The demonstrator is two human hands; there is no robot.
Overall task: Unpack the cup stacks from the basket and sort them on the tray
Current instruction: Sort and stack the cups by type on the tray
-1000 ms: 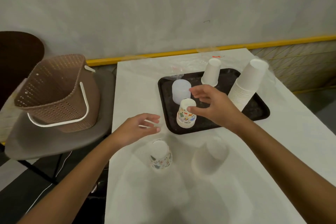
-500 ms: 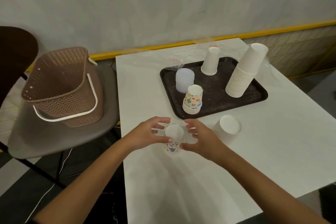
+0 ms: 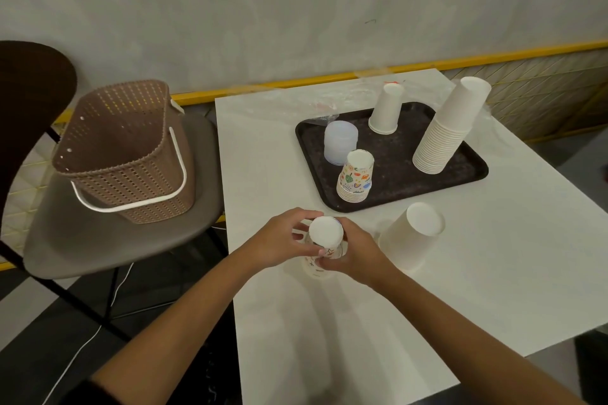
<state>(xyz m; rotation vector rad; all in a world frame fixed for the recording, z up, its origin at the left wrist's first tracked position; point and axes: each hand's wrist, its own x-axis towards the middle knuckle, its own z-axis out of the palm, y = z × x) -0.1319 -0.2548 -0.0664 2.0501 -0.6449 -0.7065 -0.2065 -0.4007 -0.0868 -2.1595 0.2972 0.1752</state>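
Since 1 s ago the right hand has come off the tray and joined the left hand at the printed cups. These stand upside down on the table near its left edge, in front of the tray. Both hands grip them: left fingers curl round the left side, right fingers round the right side, thumbs on the near side. Can't tell if the cups are lifted. On the tray: printed stack front left, translucent stack touching behind it, single white cup at the back, tall white stack leaning at right. Short white stack sits on the table right of the hands. Basket is on the chair, left.
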